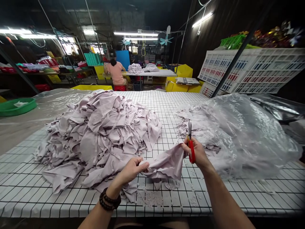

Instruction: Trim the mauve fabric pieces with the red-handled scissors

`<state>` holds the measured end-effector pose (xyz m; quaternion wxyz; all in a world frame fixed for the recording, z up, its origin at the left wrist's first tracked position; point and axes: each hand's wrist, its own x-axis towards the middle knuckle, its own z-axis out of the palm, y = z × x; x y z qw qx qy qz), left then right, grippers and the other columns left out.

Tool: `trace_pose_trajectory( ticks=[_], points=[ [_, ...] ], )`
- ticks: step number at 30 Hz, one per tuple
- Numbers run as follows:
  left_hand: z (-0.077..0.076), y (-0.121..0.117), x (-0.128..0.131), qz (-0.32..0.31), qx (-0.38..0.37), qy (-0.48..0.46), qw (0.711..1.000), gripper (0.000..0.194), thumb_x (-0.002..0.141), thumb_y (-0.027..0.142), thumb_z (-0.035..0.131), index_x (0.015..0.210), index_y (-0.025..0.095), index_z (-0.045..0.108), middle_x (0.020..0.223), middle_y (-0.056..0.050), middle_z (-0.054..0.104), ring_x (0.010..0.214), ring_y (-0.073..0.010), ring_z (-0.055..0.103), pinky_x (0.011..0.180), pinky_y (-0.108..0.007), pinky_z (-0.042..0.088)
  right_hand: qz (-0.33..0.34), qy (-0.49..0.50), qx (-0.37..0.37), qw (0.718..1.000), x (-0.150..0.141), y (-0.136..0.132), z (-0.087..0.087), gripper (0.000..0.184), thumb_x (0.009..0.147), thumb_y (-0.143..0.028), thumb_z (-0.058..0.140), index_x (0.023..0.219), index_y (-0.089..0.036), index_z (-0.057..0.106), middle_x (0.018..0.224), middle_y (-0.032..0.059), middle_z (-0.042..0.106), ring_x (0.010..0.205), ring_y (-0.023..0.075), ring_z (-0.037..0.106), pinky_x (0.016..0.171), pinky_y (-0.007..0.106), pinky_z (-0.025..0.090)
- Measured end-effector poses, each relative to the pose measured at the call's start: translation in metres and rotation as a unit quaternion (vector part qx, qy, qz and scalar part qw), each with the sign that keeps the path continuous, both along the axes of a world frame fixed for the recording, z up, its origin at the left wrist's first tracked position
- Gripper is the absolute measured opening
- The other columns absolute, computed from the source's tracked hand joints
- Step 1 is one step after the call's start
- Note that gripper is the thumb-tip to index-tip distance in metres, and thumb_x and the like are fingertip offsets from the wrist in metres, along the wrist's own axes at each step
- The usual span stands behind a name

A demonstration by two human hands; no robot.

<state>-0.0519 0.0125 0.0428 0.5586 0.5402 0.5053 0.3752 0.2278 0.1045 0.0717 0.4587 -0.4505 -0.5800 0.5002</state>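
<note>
Between my hands a pale pink-grey piece of fabric (pixel 168 163) is stretched above the table. My left hand (pixel 134 170), with dark beads at the wrist, pinches its left end. The upper right corner is gripped by the fingers of my right hand (pixel 197 152). That same hand also carries red-handled scissors (pixel 192 151), blades pointing up and away from the fabric. To the left lies a large heap of similar fabric pieces (pixel 102 127). Small fabric scraps (pixel 152 199) are scattered on the table below my hands.
A clear plastic bag (pixel 250 136) with more fabric lies at the right of the grid-patterned table (pixel 166 111). At far left sits a green basin (pixel 17 106). White crates (pixel 250 68) rise at back right. A person (pixel 115 73) sits at another table beyond.
</note>
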Motion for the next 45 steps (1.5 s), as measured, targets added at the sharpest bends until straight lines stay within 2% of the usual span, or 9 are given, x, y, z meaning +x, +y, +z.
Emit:
trace_pose_trajectory(
  ticks=[4,10,15,21,25,33,37,41,45],
  points=[
    [0.001,-0.011,0.001,0.019,0.011,0.015,1.000,0.038,0.081,0.046,0.061,0.063,0.013,0.058,0.062,0.001,0.055,0.058,-0.0102,0.050,0.056,-0.019,0.038,0.037,-0.022,0.001,0.999,0.000,0.000,0.015,0.031,0.074,-0.042,0.069,0.079,-0.022,0.045,0.058,-0.0086,0.042,0.046,0.0075,0.039,0.042,0.020,0.036],
    [0.014,-0.011,0.003,0.117,-0.136,-0.285,0.941,0.025,0.086,0.037,0.059,0.085,0.011,0.062,0.065,-0.002,0.064,0.052,-0.0094,0.057,0.050,-0.018,0.047,0.060,-0.057,-0.015,0.996,-0.007,0.016,0.018,0.028,0.072,-0.039,0.068,0.078,-0.021,0.048,0.062,-0.0069,0.047,0.048,0.0084,0.043,0.045,0.022,0.038],
    [0.004,0.008,0.007,0.193,-0.172,-0.344,0.903,0.022,0.089,0.028,0.055,0.095,0.009,0.064,0.079,-0.008,0.072,0.063,-0.0141,0.067,0.054,-0.021,0.054,-0.022,-0.182,-0.015,0.983,-0.021,0.020,-0.004,0.031,0.069,-0.036,0.068,0.093,-0.020,0.056,0.078,0.0001,0.061,0.064,0.0137,0.055,0.058,0.025,0.044],
    [-0.016,0.022,0.007,0.229,-0.175,-0.355,0.889,0.022,0.089,0.025,0.054,0.098,0.008,0.065,0.085,-0.009,0.074,0.075,-0.0166,0.070,0.065,-0.023,0.057,0.176,-0.187,-0.120,0.959,-0.043,-0.024,-0.042,0.030,0.064,-0.029,0.072,0.089,-0.017,0.060,0.073,-0.0016,0.062,0.057,0.0122,0.056,0.049,0.022,0.043],
    [-0.018,0.025,0.004,0.241,-0.154,-0.374,0.882,0.022,0.088,0.023,0.054,0.102,0.009,0.066,0.097,-0.009,0.073,0.091,-0.0173,0.068,0.082,-0.023,0.054,0.202,-0.199,-0.142,0.948,-0.049,-0.041,-0.063,0.029,0.060,-0.026,0.074,0.083,-0.018,0.058,0.072,-0.0033,0.062,0.058,0.0127,0.058,0.049,0.022,0.045],
    [-0.016,0.027,-0.003,0.233,-0.132,-0.377,0.886,0.024,0.090,0.024,0.052,0.102,0.009,0.065,0.101,-0.012,0.072,0.093,-0.0214,0.068,0.084,-0.030,0.054,0.162,-0.206,-0.111,0.959,-0.020,-0.030,-0.070,0.019,0.066,-0.029,0.068,0.075,-0.019,0.054,0.068,-0.0027,0.062,0.060,0.0135,0.058,0.056,0.023,0.045],
    [-0.020,0.028,-0.004,0.250,-0.152,-0.337,0.895,0.020,0.089,0.028,0.052,0.096,0.012,0.061,0.089,-0.009,0.072,0.076,-0.0207,0.070,0.072,-0.033,0.058,0.052,-0.233,-0.078,0.968,-0.006,-0.016,-0.073,0.022,0.070,-0.034,0.065,0.082,-0.019,0.054,0.078,0.0008,0.063,0.069,0.0164,0.059,0.062,0.026,0.044],
    [-0.023,0.034,0.001,0.246,-0.140,-0.302,0.910,0.017,0.089,0.029,0.050,0.087,0.013,0.057,0.070,-0.004,0.066,0.058,-0.0160,0.066,0.058,-0.028,0.056,-0.037,-0.271,-0.034,0.961,-0.018,-0.006,-0.085,0.034,0.062,-0.029,0.071,0.090,-0.021,0.054,0.090,0.0014,0.061,0.079,0.0190,0.059,0.068,0.028,0.041],
    [-0.018,0.042,0.006,0.235,-0.093,-0.247,0.936,0.016,0.084,0.032,0.056,0.085,0.016,0.053,0.063,0.003,0.058,0.048,-0.0107,0.057,0.048,-0.023,0.050,-0.046,-0.274,0.004,0.961,-0.042,-0.001,-0.096,0.020,0.064,-0.017,0.064,0.081,-0.021,0.056,0.079,-0.0007,0.060,0.076,0.0173,0.057,0.068,0.026,0.038]
  ],
)
